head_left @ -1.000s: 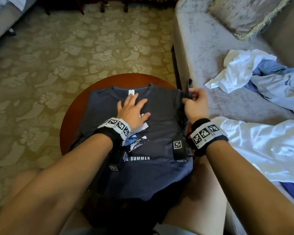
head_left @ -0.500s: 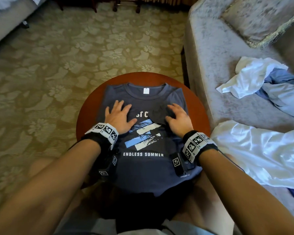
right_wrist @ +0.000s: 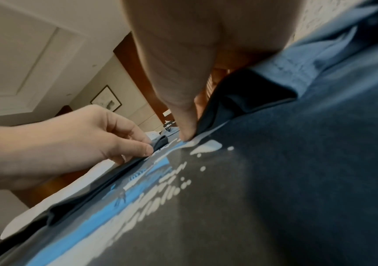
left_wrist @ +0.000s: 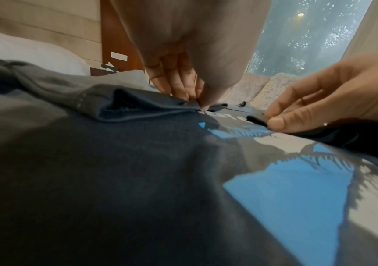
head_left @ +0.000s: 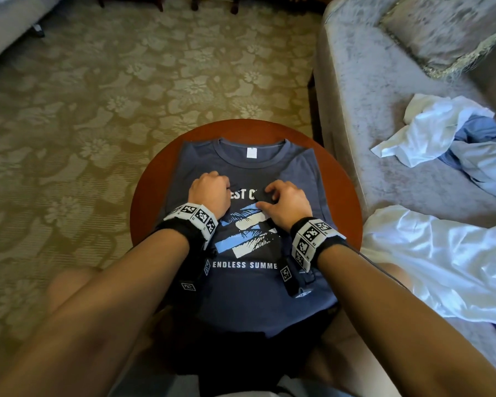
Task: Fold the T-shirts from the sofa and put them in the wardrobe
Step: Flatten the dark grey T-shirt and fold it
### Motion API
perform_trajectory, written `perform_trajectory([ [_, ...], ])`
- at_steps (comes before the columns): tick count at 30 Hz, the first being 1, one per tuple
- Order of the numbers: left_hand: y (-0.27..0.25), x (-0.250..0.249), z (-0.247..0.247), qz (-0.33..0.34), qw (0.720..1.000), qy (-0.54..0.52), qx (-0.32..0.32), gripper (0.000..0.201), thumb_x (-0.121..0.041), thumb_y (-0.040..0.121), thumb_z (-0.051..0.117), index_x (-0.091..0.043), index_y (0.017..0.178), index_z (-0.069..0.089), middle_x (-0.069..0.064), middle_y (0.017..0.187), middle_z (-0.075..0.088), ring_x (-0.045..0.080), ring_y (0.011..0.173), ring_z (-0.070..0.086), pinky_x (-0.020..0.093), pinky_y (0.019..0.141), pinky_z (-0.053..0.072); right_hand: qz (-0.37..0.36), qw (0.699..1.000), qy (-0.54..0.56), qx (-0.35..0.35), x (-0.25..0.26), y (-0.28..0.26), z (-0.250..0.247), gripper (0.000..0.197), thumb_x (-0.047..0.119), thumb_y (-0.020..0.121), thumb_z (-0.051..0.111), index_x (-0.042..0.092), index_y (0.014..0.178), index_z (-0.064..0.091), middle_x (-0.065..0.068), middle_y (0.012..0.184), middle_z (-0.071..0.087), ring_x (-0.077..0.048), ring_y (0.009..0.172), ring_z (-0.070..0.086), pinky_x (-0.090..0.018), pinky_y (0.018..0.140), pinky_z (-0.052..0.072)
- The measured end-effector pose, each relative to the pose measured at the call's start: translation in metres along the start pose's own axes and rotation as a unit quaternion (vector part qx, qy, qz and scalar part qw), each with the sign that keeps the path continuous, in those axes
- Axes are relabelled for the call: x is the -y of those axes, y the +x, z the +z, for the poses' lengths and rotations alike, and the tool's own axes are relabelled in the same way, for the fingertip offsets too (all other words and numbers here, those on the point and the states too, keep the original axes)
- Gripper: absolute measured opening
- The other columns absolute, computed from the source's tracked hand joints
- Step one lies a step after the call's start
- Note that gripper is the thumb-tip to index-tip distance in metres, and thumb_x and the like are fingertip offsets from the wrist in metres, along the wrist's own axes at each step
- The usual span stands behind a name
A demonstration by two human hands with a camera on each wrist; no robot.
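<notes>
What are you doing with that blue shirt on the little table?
A person is folding a navy T-shirt laid flat on a round wooden table. Both sleeves are turned in over the chest. The left hand and the right hand each pinch a sleeve edge near the print. More crumpled clothes wait on the grey sofa.

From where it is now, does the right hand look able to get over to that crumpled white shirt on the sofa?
Probably yes. The right hand is pinching the navy T-shirt's folded-in sleeve, so it must let go first. The white shirt lies uncovered on the sofa to its right, with nothing in between.
</notes>
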State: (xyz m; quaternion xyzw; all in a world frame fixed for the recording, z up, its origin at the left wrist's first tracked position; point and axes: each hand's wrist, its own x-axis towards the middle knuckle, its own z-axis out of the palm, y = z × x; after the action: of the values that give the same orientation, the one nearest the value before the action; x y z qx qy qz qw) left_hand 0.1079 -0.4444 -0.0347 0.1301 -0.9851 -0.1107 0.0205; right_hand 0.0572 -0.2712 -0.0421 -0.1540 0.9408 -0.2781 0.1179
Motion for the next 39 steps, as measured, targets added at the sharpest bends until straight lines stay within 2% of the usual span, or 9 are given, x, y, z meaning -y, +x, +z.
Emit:
perform_trajectory([
  [4, 0.001, -0.003, -0.005, -0.005, 0.996, -0.069, -0.06, 0.021, -0.021, 0.095, 0.053, -0.008, 0.107, 0.064, 0.01, 0.111, 0.058, 0.027, 0.107, 0.053, 0.036, 0.089, 0.043, 0.037, 0.999, 0.015, -0.003, 0.004, 0.005, 0.002, 0.004, 0.026, 0.092, 0.061, 0.023, 0.094, 0.061, -0.003, 0.106, 0.062, -0.024, 0.097, 0.06, -0.032, 0.08, 0.049],
  [7, 0.001, -0.011, -0.01, 0.04, 0.987, -0.129, -0.089, 0.015, -0.02, 0.094, 0.054, -0.008, 0.1, 0.06, 0.007, 0.104, 0.056, 0.023, 0.102, 0.052, 0.029, 0.082, 0.039, 0.047, 0.992, 0.101, -0.059, 0.009, 0.006, 0.0, 0.005, 0.023, 0.096, 0.056, 0.018, 0.096, 0.057, -0.004, 0.102, 0.064, -0.02, 0.092, 0.059, -0.03, 0.081, 0.048],
  [12, -0.004, -0.02, -0.003, 0.081, 0.989, -0.123, -0.014, 0.025, -0.034, 0.092, 0.057, -0.015, 0.106, 0.065, 0.003, 0.103, 0.058, 0.022, 0.105, 0.051, 0.035, 0.089, 0.043, -0.004, 0.991, 0.126, -0.034, 0.012, -0.001, -0.005, 0.014, 0.021, 0.097, 0.056, 0.013, 0.106, 0.063, -0.002, 0.1, 0.065, -0.014, 0.09, 0.058, -0.018, 0.077, 0.039],
  [16, -0.008, -0.013, -0.004, 0.051, 0.998, -0.019, 0.013, 0.038, -0.043, 0.094, 0.05, -0.02, 0.121, 0.061, 0.005, 0.121, 0.054, 0.024, 0.118, 0.044, 0.038, 0.097, 0.037, -0.008, 0.996, 0.08, -0.039, -0.003, -0.005, -0.008, 0.029, 0.021, 0.098, 0.05, 0.014, 0.123, 0.063, -0.007, 0.125, 0.059, -0.024, 0.117, 0.054, -0.034, 0.101, 0.041],
  [19, -0.013, -0.008, -0.005, 0.025, 0.994, 0.027, 0.103, 0.054, -0.054, 0.094, 0.045, -0.023, 0.138, 0.046, 0.009, 0.142, 0.041, 0.029, 0.132, 0.033, 0.046, 0.104, 0.033, -0.008, 1.0, 0.013, -0.006, -0.007, -0.009, -0.01, 0.038, 0.032, 0.098, 0.046, 0.025, 0.134, 0.056, -0.003, 0.142, 0.049, -0.026, 0.133, 0.042, -0.045, 0.112, 0.032],
  [23, -0.016, -0.011, 0.007, 0.001, 0.962, 0.056, 0.268, 0.084, -0.073, 0.089, 0.03, -0.032, 0.154, -0.003, 0.007, 0.161, -0.018, 0.028, 0.147, -0.016, 0.062, 0.114, 0.002, 0.024, 0.976, -0.128, 0.176, -0.003, -0.017, 0.001, 0.061, 0.061, 0.097, 0.03, 0.045, 0.153, 0.013, 0.007, 0.164, -0.01, -0.017, 0.15, -0.015, -0.059, 0.115, -0.012],
  [26, -0.017, -0.012, 0.016, -0.008, 0.953, 0.057, 0.297, 0.08, -0.077, 0.088, 0.02, -0.043, 0.148, -0.018, 0.004, 0.153, -0.038, 0.025, 0.14, -0.035, 0.062, 0.112, -0.014, 0.032, 0.961, -0.164, 0.219, -0.007, -0.014, 0.009, 0.068, 0.068, 0.094, 0.024, 0.049, 0.151, -0.008, 0.007, 0.157, -0.032, -0.018, 0.143, -0.033, -0.063, 0.111, -0.019],
  [36, 0.021, -0.004, 0.02, -0.021, 0.956, 0.044, 0.289, 0.079, -0.078, 0.086, 0.021, -0.047, 0.146, -0.019, 0.002, 0.152, -0.04, 0.024, 0.139, -0.037, 0.062, 0.111, -0.016, 0.04, 0.958, -0.172, 0.228, -0.006, 0.026, 0.002, 0.071, 0.075, 0.091, 0.023, 0.053, 0.148, -0.011, 0.008, 0.155, -0.036, -0.018, 0.142, -0.036, -0.065, 0.11, -0.019],
  [39, 0.034, -0.002, 0.016, -0.025, 0.956, 0.046, 0.289, 0.078, -0.078, 0.086, 0.024, -0.047, 0.149, -0.01, 0.003, 0.156, -0.031, 0.025, 0.143, -0.029, 0.061, 0.112, -0.01, 0.042, 0.964, -0.159, 0.207, -0.002, 0.034, -0.003, 0.066, 0.074, 0.09, 0.025, 0.055, 0.149, 0.002, 0.01, 0.16, -0.024, -0.018, 0.147, -0.025, -0.064, 0.112, -0.015],
])
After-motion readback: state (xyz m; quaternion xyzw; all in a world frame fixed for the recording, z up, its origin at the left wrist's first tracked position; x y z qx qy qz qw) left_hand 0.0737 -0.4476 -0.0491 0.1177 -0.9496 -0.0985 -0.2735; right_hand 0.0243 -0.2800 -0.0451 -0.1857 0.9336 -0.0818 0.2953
